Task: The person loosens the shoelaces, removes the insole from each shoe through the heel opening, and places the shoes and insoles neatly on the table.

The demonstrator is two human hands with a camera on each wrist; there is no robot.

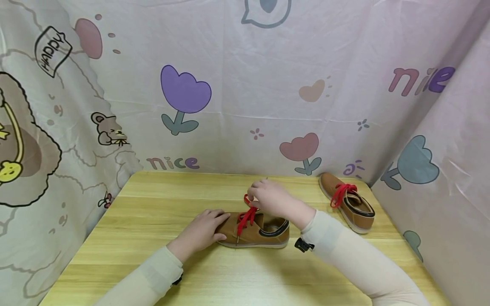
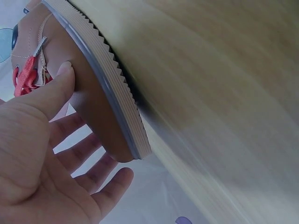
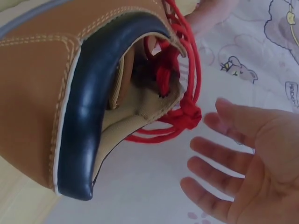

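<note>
A brown leather shoe (image 1: pixel 245 231) with red laces (image 1: pixel 248 219) stands on the table, toe to the left. My left hand (image 1: pixel 203 229) holds its toe, the thumb on the near side and the fingers over the far side, as the left wrist view (image 2: pixel 51 135) also shows. Above the tongue, my right hand (image 1: pixel 272 197) is close to the laces. In the right wrist view, its fingers (image 3: pixel 219 175) are spread, with thumb and index tips just short of a red knot (image 3: pixel 190 114). The dark padded collar (image 3: pixel 86 107) faces that wrist.
A second brown shoe (image 1: pixel 357 212), its red laces tied in a bow, stands at the table's back right. Printed cloth (image 1: pixel 237 85) hangs behind the wooden table (image 1: pixel 164 191) and along both sides. Black wrist devices (image 1: pixel 304 245) sit on the sleeves.
</note>
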